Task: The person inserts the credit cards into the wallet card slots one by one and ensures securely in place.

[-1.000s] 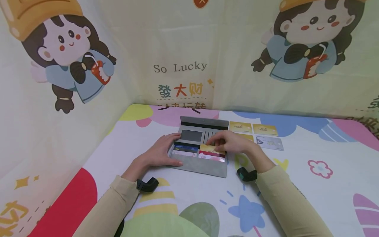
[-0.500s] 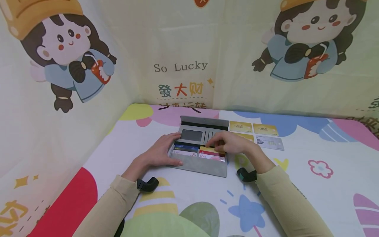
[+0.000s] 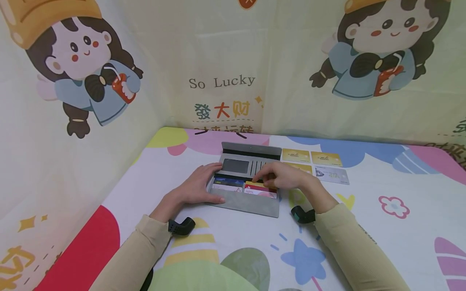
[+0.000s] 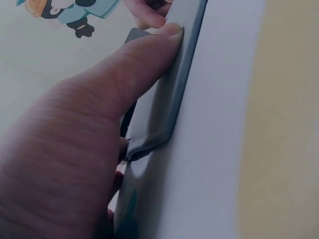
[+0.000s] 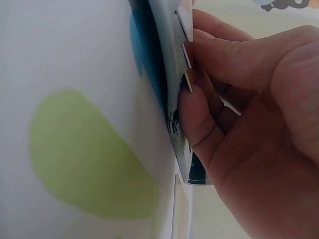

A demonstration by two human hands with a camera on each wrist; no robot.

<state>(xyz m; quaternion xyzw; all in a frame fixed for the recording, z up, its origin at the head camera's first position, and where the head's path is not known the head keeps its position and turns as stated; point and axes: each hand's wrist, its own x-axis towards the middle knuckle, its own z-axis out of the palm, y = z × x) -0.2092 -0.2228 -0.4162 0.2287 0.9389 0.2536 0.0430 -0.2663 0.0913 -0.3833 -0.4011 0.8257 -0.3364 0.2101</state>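
Note:
A grey wallet lies unfolded on the table. My left hand rests along its left side, fingers by the edge and thumb pressing on the near panel. In the near panel's right pocket, a gold card stands behind a red-and-white card, only a narrow strip showing. My right hand has its fingers curled at the gold card's upper edge; the right wrist view shows fingers against the card edges. Dark-blue and white cards fill the left pocket.
Right of the wallet lie two gold cards in a row, another gold card partly behind my right hand, and a silver VIP card. The patterned tablecloth meets a printed curtain at the back.
The gold card has slid toward me, deeper into the right pocket, so a thinner strip of it shows. My right fingers moved slightly with it; the left hand stays put.

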